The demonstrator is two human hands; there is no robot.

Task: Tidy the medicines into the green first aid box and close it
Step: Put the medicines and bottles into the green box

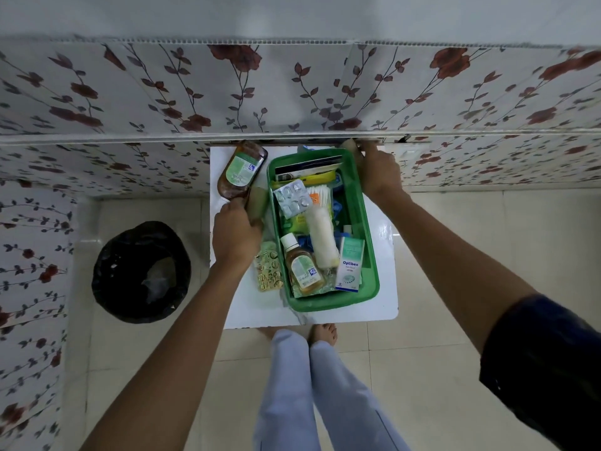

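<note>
The green first aid box [370,281] stands open on a small white table [383,307]. Inside lie a silver blister pack [292,198], a white roll [322,239], a small brown bottle [302,265], an Optibex carton [349,265] and other packets. Gold blister strips [268,270] lie on the table against the box's left wall. My left hand [234,236] grips a large brown bottle [240,170] with a green label, just left of the box. My right hand [379,170] is curled over the box's far right corner, by a tan flap [349,146].
A floral-covered ledge [292,92] runs along the table's far edge. A round bin with a black liner [141,271] stands on the tiled floor to the left. My legs and bare feet [322,333] are at the table's near edge.
</note>
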